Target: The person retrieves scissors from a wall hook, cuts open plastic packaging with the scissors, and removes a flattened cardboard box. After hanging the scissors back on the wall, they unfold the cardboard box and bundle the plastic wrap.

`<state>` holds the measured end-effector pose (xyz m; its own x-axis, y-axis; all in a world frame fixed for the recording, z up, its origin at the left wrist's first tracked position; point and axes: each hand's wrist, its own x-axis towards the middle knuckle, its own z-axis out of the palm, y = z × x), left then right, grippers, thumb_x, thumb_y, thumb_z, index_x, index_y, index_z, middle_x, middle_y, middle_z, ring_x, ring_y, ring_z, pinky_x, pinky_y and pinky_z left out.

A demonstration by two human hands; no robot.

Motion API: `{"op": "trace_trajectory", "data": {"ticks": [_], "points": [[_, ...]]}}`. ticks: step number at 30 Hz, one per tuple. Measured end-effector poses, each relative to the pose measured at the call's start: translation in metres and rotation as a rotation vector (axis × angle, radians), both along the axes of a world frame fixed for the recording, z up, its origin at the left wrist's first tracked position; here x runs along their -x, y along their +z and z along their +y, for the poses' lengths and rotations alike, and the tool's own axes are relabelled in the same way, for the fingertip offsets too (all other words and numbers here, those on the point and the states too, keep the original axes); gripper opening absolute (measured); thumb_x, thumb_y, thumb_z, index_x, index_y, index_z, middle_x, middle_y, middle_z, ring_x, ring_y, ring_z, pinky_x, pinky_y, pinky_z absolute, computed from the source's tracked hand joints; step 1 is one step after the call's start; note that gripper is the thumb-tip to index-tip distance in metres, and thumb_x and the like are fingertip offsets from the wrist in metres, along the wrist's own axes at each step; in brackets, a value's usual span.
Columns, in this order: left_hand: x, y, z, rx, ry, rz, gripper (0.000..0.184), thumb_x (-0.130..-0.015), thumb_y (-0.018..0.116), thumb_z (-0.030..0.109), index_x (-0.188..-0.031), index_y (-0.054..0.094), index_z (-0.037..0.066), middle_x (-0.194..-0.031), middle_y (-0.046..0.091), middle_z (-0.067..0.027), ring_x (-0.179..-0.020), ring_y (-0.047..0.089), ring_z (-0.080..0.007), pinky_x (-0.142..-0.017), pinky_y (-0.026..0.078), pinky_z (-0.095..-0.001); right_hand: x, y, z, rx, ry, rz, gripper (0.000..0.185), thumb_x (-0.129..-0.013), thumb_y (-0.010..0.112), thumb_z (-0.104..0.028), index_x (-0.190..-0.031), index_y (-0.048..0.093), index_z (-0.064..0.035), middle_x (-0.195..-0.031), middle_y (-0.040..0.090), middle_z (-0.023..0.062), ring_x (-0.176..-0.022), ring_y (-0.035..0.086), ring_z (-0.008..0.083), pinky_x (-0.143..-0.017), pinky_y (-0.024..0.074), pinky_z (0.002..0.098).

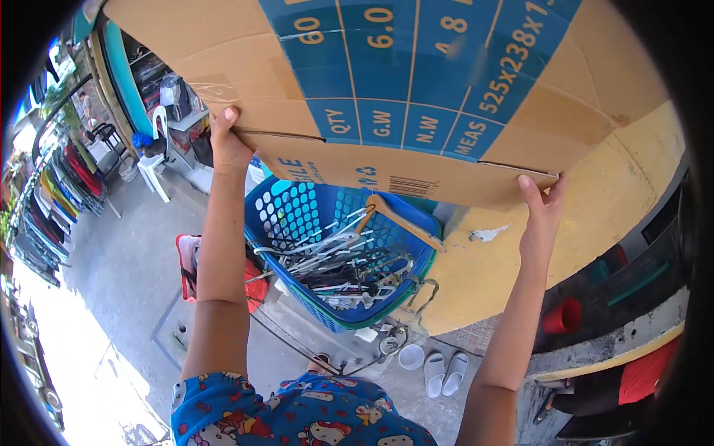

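Cardboard [416, 89] spans both hands, reaching up and away from the grip, over the far rim of the blue basket [268, 223] in this view.
The left hand [232, 145] pinches its near left corner, the right hand [541, 212] its near right, thumbs on the printed face, so neither hand is nearer. The near edge runs crosswise between them, dipping rightward; the printed face points toward the wearer. The far edge is cut off, so its long axis cannot be told.
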<state>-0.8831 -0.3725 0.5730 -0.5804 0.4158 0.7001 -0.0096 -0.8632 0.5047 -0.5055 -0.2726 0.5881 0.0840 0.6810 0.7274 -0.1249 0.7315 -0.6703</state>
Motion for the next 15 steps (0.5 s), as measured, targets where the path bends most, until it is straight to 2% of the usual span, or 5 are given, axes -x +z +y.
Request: {"op": "trace_trajectory", "data": {"ticks": [2,3,6,8,15], "points": [[0.024,-0.02,0.032,0.033,-0.051,0.006,0.055,-0.07,0.057,0.039,-0.114,0.044,0.007,-0.106,0.052,-0.0058,-0.1,0.049,-0.0225,-0.086,0.039,-0.0355,0.0,-0.003,-0.002,0.154,0.044,-0.099,0.064,-0.064,0.071,-0.017,-0.117,0.038,-0.0016,-0.112,0.044,0.0093,-0.103,0.041,0.0182,-0.091,0.03,0.0312],[0.028,-0.034,0.05,0.068,0.026,-0.025,0.055,-0.073,0.054,0.042,-0.114,0.043,0.008,-0.106,0.052,-0.0054,-0.101,0.048,-0.0215,-0.087,0.038,-0.0349,0.009,-0.008,-0.007,0.128,0.096,0.005,0.055,-0.066,0.07,-0.012,-0.111,0.041,-0.0017,-0.105,0.047,0.0074,-0.102,0.042,0.0173,-0.091,0.0292,0.0291],[0.046,-0.09,0.094,0.154,0.055,-0.046,0.054,-0.077,0.047,0.045,-0.116,0.041,0.008,-0.111,0.049,-0.0045,-0.108,0.043,-0.0193,-0.09,0.033,-0.0333,0.025,-0.029,-0.008,0.121,0.055,0.047,0.054,-0.067,0.068,-0.008,-0.113,0.04,-0.0005,-0.107,0.047,0.0072,-0.103,0.042,0.0172,-0.091,0.0291,0.0285],[0.058,-0.121,0.103,0.329,-0.089,0.015,0.055,-0.078,0.047,0.045,-0.117,0.039,0.007,-0.118,0.045,-0.0058,-0.112,0.039,-0.0201,-0.093,0.029,-0.0341,0.037,-0.041,-0.008,0.123,0.0,0.007,0.053,-0.068,0.068,-0.008,-0.113,0.04,0.0001,-0.107,0.047,0.0074,-0.102,0.043,0.0172,-0.091,0.0298,0.0284],[0.082,-0.175,0.065,0.563,-0.365,-0.078,0.047,-0.079,0.045,0.036,-0.116,0.039,0.009,-0.115,0.047,-0.0074,-0.11,0.041,-0.0216,-0.092,0.029,-0.0402,0.087,-0.06,0.005,0.185,0.054,-0.149,0.051,-0.07,0.065,-0.009,-0.113,0.04,0.0036,-0.107,0.048,0.0113,-0.099,0.046,0.0186,-0.086,0.0351,0.0269]]}}
